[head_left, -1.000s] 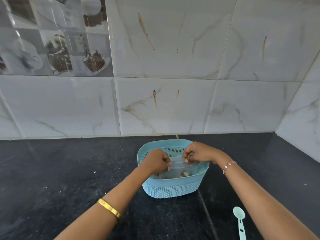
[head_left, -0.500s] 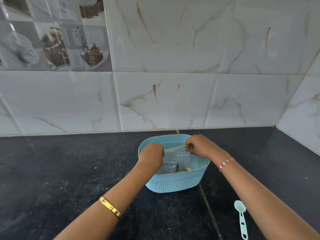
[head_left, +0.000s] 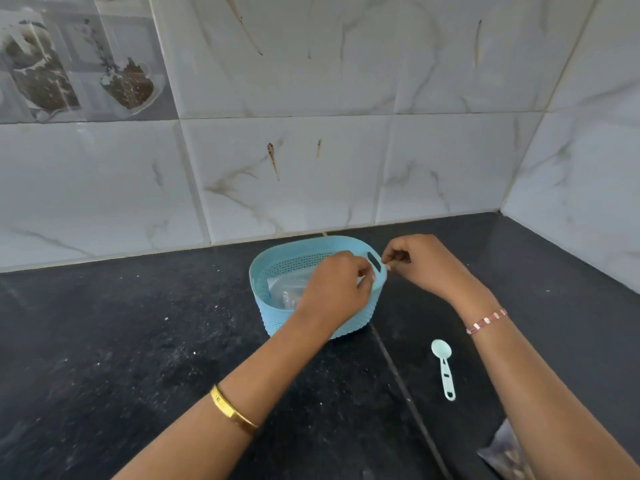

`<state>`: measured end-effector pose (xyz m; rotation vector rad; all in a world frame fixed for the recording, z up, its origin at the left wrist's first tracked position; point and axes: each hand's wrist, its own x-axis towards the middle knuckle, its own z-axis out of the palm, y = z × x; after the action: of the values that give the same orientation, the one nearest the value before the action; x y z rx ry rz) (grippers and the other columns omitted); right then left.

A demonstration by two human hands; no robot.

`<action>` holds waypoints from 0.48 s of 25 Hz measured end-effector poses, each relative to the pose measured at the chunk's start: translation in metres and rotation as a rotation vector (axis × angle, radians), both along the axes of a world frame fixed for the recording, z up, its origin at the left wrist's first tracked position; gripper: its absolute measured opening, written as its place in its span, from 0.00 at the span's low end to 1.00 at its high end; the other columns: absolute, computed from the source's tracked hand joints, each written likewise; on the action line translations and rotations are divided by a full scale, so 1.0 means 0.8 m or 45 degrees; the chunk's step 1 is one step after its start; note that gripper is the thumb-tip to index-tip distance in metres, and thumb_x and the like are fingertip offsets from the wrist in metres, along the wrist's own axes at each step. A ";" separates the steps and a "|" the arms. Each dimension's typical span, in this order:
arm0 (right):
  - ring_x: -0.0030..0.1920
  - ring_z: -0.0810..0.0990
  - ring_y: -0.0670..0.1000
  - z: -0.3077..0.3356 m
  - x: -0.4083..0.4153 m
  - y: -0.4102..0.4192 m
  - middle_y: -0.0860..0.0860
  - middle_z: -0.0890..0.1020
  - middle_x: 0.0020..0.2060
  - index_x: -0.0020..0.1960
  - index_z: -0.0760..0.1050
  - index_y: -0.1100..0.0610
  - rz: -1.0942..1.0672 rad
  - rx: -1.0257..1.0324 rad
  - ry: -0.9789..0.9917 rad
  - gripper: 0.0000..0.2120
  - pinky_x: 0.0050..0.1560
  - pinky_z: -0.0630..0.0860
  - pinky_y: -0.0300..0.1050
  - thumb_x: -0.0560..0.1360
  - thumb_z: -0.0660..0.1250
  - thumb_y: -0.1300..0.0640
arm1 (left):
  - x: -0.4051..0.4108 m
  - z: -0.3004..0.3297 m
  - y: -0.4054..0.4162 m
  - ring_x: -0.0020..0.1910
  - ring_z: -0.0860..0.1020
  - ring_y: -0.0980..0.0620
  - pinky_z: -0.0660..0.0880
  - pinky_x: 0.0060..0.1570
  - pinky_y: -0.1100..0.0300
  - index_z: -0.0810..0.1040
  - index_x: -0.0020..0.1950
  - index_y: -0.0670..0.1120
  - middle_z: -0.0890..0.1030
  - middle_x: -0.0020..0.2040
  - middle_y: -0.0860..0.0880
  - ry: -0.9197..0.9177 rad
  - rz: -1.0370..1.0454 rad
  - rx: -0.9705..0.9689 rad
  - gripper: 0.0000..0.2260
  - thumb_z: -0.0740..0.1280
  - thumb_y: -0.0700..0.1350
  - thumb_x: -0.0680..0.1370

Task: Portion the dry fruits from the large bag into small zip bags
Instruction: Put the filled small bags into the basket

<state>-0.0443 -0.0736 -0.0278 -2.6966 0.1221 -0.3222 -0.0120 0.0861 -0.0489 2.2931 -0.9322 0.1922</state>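
1. Your left hand (head_left: 334, 292) hangs over the right half of the blue basket (head_left: 273, 317), fingers curled with the tips pinched together near the right handle slot. Whether they grip a zip bag or only air, you cannot tell; nothing clear shows between them.

2. Your right hand (head_left: 415, 265) sits just outside the basket's right rim, fingers curled in a pinch beside the slot. What it pinches, if anything, is too small to make out.

3. The small zip bags (head_left: 284, 289) lie flat in the basket's bottom, to the left of and below your left fingertips, partly under that hand. The left hand is the nearer one; the right would have to cross the rim.

4. The spoon (head_left: 443, 367) lies on the dark counter (head_left: 138, 341) well apart from the basket, under your right forearm, bowl toward the wall, handle toward you. The right hand is nearer to it.

5. The large bag (head_left: 502, 452) shows only as a clear corner with dark contents at the lower right edge, cut off by the frame and your right arm. Its mouth and fill are hidden.

6. Judged from this, a small bag is likely being drawn out or opened; the next move probably turns on reaching down and left into the basket.
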 end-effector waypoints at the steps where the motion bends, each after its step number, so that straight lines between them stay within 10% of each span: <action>1: 0.41 0.78 0.46 0.000 -0.018 -0.007 0.46 0.80 0.38 0.44 0.80 0.54 -0.048 0.004 -0.013 0.05 0.47 0.74 0.41 0.72 0.67 0.62 | -0.015 -0.001 -0.009 0.47 0.79 0.47 0.74 0.50 0.55 0.82 0.49 0.44 0.83 0.48 0.45 0.031 -0.074 -0.040 0.09 0.63 0.44 0.76; 12: 0.42 0.78 0.49 -0.056 -0.210 -0.089 0.53 0.83 0.42 0.42 0.81 0.59 -0.660 0.078 0.216 0.04 0.44 0.68 0.36 0.71 0.68 0.63 | -0.137 -0.090 -0.123 0.46 0.81 0.50 0.73 0.47 0.66 0.82 0.50 0.42 0.84 0.46 0.44 0.698 -0.548 0.031 0.08 0.65 0.40 0.74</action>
<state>-0.2126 -0.1451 -0.0730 -2.5902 0.8717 -0.2312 -0.1215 -0.0124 -0.1210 1.9434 -1.0905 -0.6018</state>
